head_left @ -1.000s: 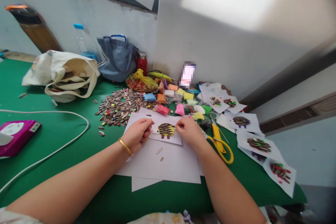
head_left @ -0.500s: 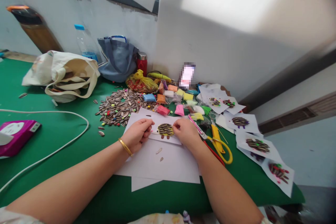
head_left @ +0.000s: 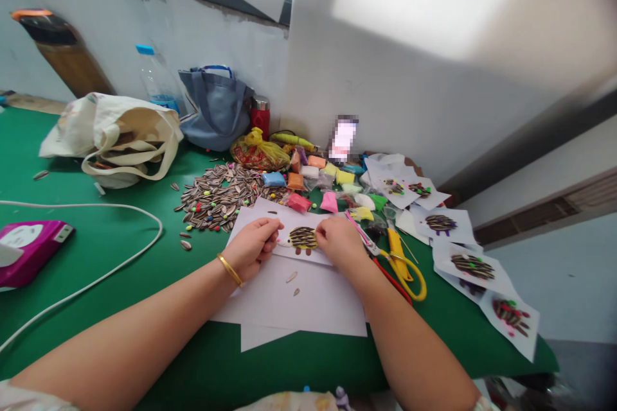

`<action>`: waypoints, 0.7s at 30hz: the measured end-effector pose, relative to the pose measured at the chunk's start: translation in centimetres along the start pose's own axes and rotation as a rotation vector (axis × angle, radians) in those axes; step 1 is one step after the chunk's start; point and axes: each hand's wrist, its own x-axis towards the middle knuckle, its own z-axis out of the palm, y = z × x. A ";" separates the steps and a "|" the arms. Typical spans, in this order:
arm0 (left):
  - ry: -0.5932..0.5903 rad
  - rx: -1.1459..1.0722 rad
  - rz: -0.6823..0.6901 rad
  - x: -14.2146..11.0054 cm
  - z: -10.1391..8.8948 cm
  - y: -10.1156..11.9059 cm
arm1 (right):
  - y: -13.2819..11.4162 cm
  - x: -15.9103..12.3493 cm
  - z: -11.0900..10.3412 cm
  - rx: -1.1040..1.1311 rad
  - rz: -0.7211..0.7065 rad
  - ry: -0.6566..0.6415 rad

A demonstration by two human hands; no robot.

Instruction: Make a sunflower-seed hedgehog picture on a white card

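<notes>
Between my hands lies a white card [head_left: 315,259] bearing a hedgehog figure [head_left: 303,239] of yellow clay, striped sunflower seeds and brown feet. My left hand [head_left: 253,245] is closed at the card's left side, thumb and fingertips together just left of the hedgehog's pink nose. At the hedgehog's back end, my right hand [head_left: 341,243] has its fingers curled in a pinch that touches or nearly touches the figure. What either pinch holds is hidden. Below the card, two loose sunflower seeds [head_left: 292,277] rest on white paper sheets [head_left: 308,308].
A heap of sunflower seeds [head_left: 216,196] lies behind my left hand. Packets of coloured clay [head_left: 299,202] stand behind the card. Scissors [head_left: 409,276] and a yellow cutter [head_left: 398,250] lie by my right wrist. Finished seed cards [head_left: 475,266] line the right edge; a white cable [head_left: 144,250] crosses the left.
</notes>
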 end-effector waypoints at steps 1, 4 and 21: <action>-0.001 0.002 0.001 0.0 0.0 0.0 | 0.0 0.0 0.0 -0.006 -0.003 -0.005; -0.006 0.004 0.004 0.0 0.0 0.0 | 0.0 0.1 0.0 -0.020 -0.008 -0.019; 0.006 -0.001 -0.001 -0.2 0.1 0.1 | 0.4 -0.7 -0.5 0.090 -0.026 0.004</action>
